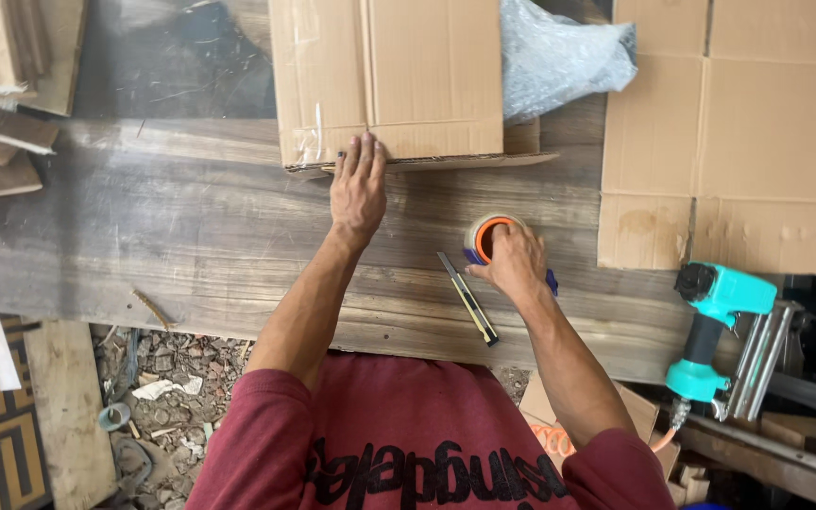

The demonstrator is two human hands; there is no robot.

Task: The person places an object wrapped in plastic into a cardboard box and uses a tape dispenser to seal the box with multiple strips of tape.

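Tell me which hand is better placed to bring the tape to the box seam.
Right. The right hand already grips the tape roll on the workbench, just below the cardboard box. The left hand lies flat against the box's front edge, apparently steadying it, so it looks less free.

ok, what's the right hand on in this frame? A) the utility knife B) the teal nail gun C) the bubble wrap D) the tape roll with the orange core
D: the right hand rests on the tape roll with the orange core, while the utility knife lies untouched on the wooden table just to its left and the teal nail gun sits apart at the table's right edge.
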